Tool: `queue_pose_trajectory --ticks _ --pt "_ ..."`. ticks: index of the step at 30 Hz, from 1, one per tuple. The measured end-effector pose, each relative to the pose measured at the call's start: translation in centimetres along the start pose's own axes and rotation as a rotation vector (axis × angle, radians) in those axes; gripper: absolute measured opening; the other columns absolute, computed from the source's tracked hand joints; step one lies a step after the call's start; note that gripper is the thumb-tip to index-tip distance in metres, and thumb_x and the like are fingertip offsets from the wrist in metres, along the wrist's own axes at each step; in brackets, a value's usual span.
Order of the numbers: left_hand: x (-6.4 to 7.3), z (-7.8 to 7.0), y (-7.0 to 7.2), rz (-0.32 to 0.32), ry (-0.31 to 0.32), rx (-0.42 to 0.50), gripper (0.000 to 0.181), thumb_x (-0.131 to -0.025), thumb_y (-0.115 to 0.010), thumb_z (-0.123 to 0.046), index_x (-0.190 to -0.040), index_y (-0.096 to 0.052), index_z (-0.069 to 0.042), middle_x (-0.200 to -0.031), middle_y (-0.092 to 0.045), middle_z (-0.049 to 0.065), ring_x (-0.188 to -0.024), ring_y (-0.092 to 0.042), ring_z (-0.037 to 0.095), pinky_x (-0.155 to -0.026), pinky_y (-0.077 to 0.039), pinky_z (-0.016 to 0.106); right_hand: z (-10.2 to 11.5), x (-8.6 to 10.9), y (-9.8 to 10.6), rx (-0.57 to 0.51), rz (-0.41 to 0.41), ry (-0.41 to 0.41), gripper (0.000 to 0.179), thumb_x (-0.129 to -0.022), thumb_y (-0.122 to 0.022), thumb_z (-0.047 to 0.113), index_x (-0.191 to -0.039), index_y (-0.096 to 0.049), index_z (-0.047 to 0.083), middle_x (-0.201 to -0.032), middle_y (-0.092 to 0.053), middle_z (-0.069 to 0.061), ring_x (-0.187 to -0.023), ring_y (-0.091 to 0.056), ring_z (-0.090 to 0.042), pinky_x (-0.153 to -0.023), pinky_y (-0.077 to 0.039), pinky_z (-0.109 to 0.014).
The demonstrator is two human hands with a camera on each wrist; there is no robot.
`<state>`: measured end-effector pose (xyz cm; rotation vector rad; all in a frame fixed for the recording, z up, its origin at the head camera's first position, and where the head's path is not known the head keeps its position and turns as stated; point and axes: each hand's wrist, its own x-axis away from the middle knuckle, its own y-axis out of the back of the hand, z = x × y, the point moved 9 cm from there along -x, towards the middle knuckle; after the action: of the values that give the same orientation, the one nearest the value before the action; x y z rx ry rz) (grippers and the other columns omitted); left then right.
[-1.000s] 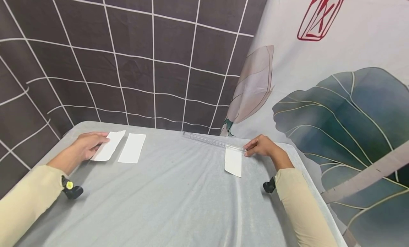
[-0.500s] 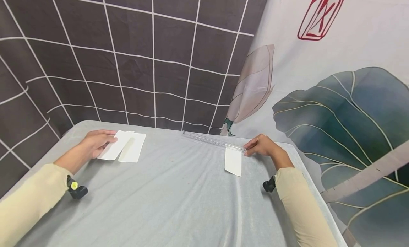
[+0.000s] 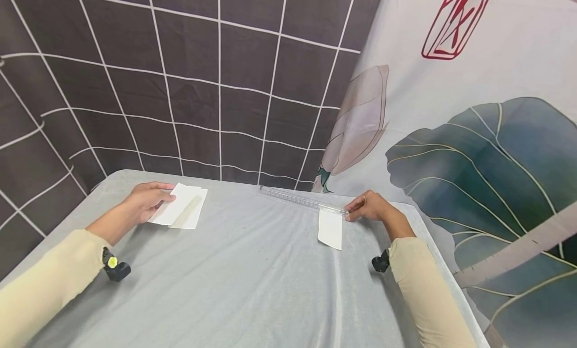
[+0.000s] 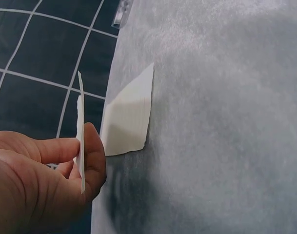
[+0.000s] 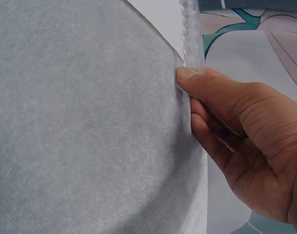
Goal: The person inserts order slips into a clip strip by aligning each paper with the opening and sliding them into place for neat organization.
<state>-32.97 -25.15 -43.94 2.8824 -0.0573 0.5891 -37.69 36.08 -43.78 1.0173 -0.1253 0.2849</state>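
Note:
Between thumb and fingers my left hand point(image 3: 146, 200) pinches a white paper piece point(image 3: 173, 208), which in the left wrist view shows nearly edge-on above the table. Another white paper piece point(image 3: 195, 215) lies flat on the cloth, partly covered by the held one in the head view and shaded by it. At the far right, my right hand point(image 3: 369, 206) pinches the end of a clear plastic strip point(image 3: 297, 198) resembling a ruler, lying along the table's back edge. A third white paper piece point(image 3: 330, 230) extends from under that strip, its near edge slanted and slightly raised.
A light grey cloth point(image 3: 252, 283) covers the table, with a long crease at right. Behind the back edge hangs a dark curtain point(image 3: 189, 97) with white grid lines; a white curtain with a leaf print point(image 3: 491, 157) hangs at right.
My left hand has moved right with its paper, from beside the flat paper to over its left part. The right hand and the clear strip have stayed in place.

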Motion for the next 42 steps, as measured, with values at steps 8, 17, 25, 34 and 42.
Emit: queue_pose_trajectory --ticks 8,17,25,34,42 --pt "-0.2 0.0 -0.7 -0.021 0.003 -0.065 0.067 -0.11 -0.065 -0.004 -0.17 -0.037 0.004 -0.141 -0.062 0.011 -0.094 -0.061 0.004 -0.078 -0.062 0.021 0.1 0.2 0.1 -0.007 -0.006 -0.003 0.029 -0.084 -0.1 0.015 -0.111 -0.09 0.007 -0.103 -0.088 -0.007 -0.091 -0.07 -0.014 -0.083 -0.059 -0.026" --pt "-0.4 -0.5 -1.9 0.0 -0.022 -0.061 0.065 -0.11 -0.065 -0.004 -0.169 -0.038 0.005 -0.112 -0.064 -0.006 -0.09 -0.062 0.003 -0.078 -0.061 0.021 -0.1 0.0 0.0 0.005 -0.008 -0.008 0.028 -0.086 -0.099 0.016 -0.111 -0.09 0.008 -0.107 -0.088 -0.008 -0.095 -0.072 -0.015 -0.087 -0.062 -0.031" --pt "-0.5 -0.8 -3.2 0.018 -0.019 -0.078 0.066 -0.109 -0.064 -0.001 -0.17 -0.037 0.005 -0.13 -0.061 0.005 -0.094 -0.062 0.005 -0.079 -0.061 0.021 0.0 0.0 0.0 0.003 0.003 0.004 0.028 -0.086 -0.099 0.016 -0.111 -0.09 0.008 -0.107 -0.088 -0.009 -0.097 -0.074 -0.017 -0.09 -0.065 -0.036" --pt "-0.8 -0.8 -4.2 0.021 -0.018 -0.106 0.067 -0.109 -0.063 0.0 -0.17 -0.037 0.005 -0.174 -0.038 0.031 -0.117 -0.058 0.017 -0.08 -0.058 0.017 0.2 0.1 0.1 0.001 -0.004 0.006 0.027 -0.087 -0.099 0.015 -0.111 -0.09 0.008 -0.108 -0.088 -0.01 -0.096 -0.074 -0.014 -0.091 -0.064 -0.034" --pt "-1.1 -1.2 -5.1 0.044 -0.046 -0.082 0.066 -0.107 -0.064 0.003 -0.168 -0.04 0.008 -0.153 -0.055 0.021 -0.098 -0.062 0.007 -0.08 -0.061 0.018 0.2 0.2 0.2 -0.002 -0.003 -0.01 0.027 -0.086 -0.099 0.015 -0.11 -0.09 0.008 -0.107 -0.088 -0.008 -0.096 -0.073 -0.015 -0.088 -0.062 -0.031"
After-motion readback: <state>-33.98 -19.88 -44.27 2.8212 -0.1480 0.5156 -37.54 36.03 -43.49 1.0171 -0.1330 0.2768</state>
